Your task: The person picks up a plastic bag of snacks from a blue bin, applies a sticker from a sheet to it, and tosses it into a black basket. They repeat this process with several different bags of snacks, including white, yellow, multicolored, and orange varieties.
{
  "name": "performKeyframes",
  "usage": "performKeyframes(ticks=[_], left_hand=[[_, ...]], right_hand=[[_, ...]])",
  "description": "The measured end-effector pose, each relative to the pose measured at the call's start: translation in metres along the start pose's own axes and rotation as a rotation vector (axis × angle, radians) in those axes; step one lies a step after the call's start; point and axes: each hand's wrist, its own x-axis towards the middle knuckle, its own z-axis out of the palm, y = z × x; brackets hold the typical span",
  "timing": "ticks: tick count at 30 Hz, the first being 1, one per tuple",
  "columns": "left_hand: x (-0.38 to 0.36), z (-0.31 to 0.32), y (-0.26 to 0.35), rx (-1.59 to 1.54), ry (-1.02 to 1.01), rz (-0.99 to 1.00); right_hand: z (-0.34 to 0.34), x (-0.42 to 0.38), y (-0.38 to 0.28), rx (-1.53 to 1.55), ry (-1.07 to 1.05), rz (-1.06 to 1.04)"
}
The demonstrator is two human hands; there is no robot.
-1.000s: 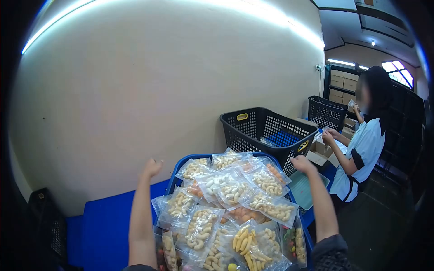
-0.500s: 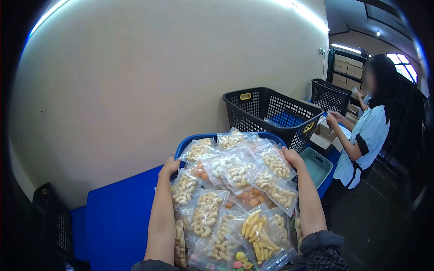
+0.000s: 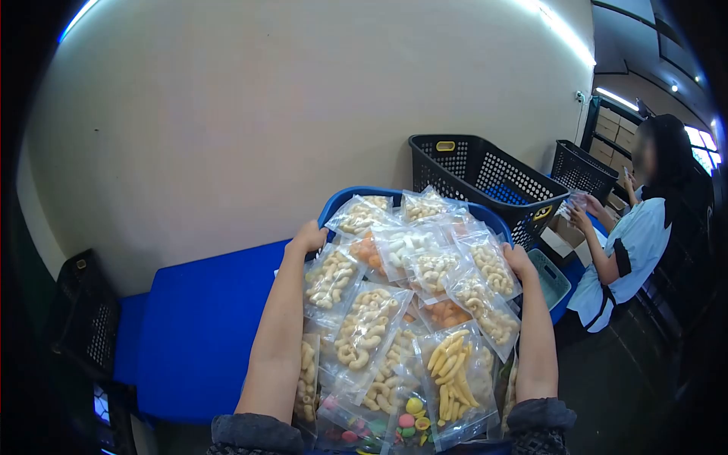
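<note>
A blue basket (image 3: 350,194) piled high with clear plastic snack bags is in front of me at the lower middle. My left hand (image 3: 308,237) is closed on its left rim, and my right hand (image 3: 519,262) grips the right side. On top lie several bags of pale curled puffs (image 3: 368,326). Nearer to me are a bag of yellow stick snacks (image 3: 453,375) and a bag of colourful round pieces (image 3: 412,421). Orange pieces (image 3: 444,312) show between the other bags. The bags hide most of the basket.
A blue tabletop (image 3: 201,341) runs along the wall. Black perforated baskets stand at the far left (image 3: 87,318), behind the blue basket (image 3: 485,171) and farther right (image 3: 584,168). A green tray (image 3: 550,280) and a cardboard box (image 3: 563,236) lie near a co-worker (image 3: 633,254) handling a small bag.
My view has turned a little to the left, so the surroundings sit farther right. The blue basket, still held by both hands, appears higher in view and closer to the wall.
</note>
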Motion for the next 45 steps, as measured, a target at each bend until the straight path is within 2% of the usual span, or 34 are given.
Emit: performKeyframes(ticks=[5,7,11,14,18,21,23,25,28,35,41,45], left_hand=[[-0.016,-0.011,0.014,0.013,0.027,-0.026],[-0.023,-0.013,0.019,0.022,0.109,-0.024],[-0.033,-0.018,0.023,0.005,0.106,-0.008],[-0.036,-0.016,0.016,-0.006,0.158,-0.036],[-0.038,-0.018,0.007,0.016,0.206,-0.028],[-0.054,-0.028,0.023,0.060,0.216,-0.061],[-0.049,-0.029,0.013,0.031,0.170,-0.062],[-0.049,-0.031,0.008,0.000,0.224,-0.057],[-0.049,-0.036,0.009,0.050,0.247,-0.046],[-0.076,-0.049,0.032,0.119,0.306,-0.100],[-0.094,-0.056,0.049,0.325,0.452,-0.134],[-0.104,-0.058,0.057,0.323,0.448,-0.154]], right_hand=[[-0.001,0.007,-0.001,0.082,-0.030,0.003],[-0.002,0.008,-0.003,0.109,-0.019,0.002],[-0.015,-0.004,-0.023,0.134,-0.002,-0.026],[-0.015,0.009,-0.022,0.017,-0.055,-0.083],[-0.016,0.000,-0.033,0.092,-0.078,-0.103],[-0.004,0.027,-0.019,0.113,-0.166,-0.129],[-0.003,0.031,-0.021,0.081,-0.151,-0.113],[-0.001,0.034,-0.020,0.050,-0.141,-0.117],[0.006,0.038,-0.021,0.132,-0.118,-0.155],[0.027,0.049,-0.020,0.288,-0.239,-0.210],[0.048,0.053,-0.025,0.273,-0.172,-0.291],[0.045,0.055,-0.035,0.310,-0.185,-0.351]])
